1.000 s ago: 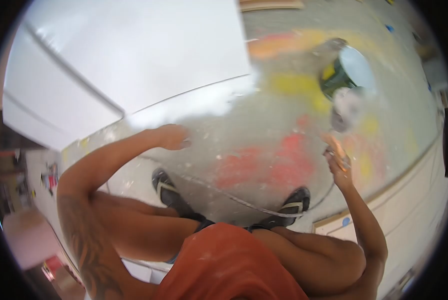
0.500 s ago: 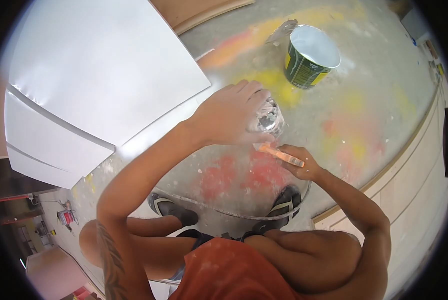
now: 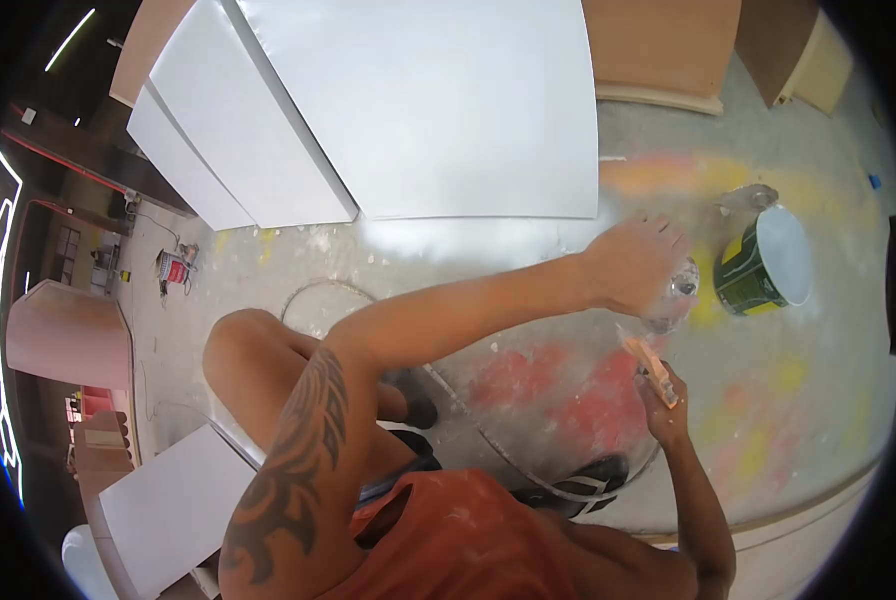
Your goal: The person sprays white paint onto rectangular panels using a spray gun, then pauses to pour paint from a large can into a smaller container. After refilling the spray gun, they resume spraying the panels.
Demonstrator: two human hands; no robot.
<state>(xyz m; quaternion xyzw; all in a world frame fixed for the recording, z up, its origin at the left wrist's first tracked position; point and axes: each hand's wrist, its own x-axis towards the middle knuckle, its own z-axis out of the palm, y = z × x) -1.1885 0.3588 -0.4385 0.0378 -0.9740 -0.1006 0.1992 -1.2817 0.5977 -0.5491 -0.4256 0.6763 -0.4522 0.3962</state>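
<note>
My left hand (image 3: 636,265) reaches out over the floor, closed on a clear, paint-smeared container (image 3: 682,285), whose far side shows past the hand. Just below it, my right hand (image 3: 661,400) grips an orange-handled tool (image 3: 655,372) with a pale tip pointing up toward the container. The tool's exact kind does not show. To the right of the container stands a green and yellow paint bucket (image 3: 746,272), white inside. A grey, crusted piece (image 3: 750,198) lies on the floor behind the bucket.
White panels (image 3: 448,110) stand ahead, with a brown panel (image 3: 663,50) beyond them. A hose (image 3: 468,420) curves across the paint-stained floor (image 3: 528,330) past my feet. At the left are a red and white bucket (image 3: 174,268) and a pinkish board (image 3: 68,335).
The view has swung left, so the panels, bucket and both hands appear farther right. Both hands keep their holds, the tool's tip still close to the container.
</note>
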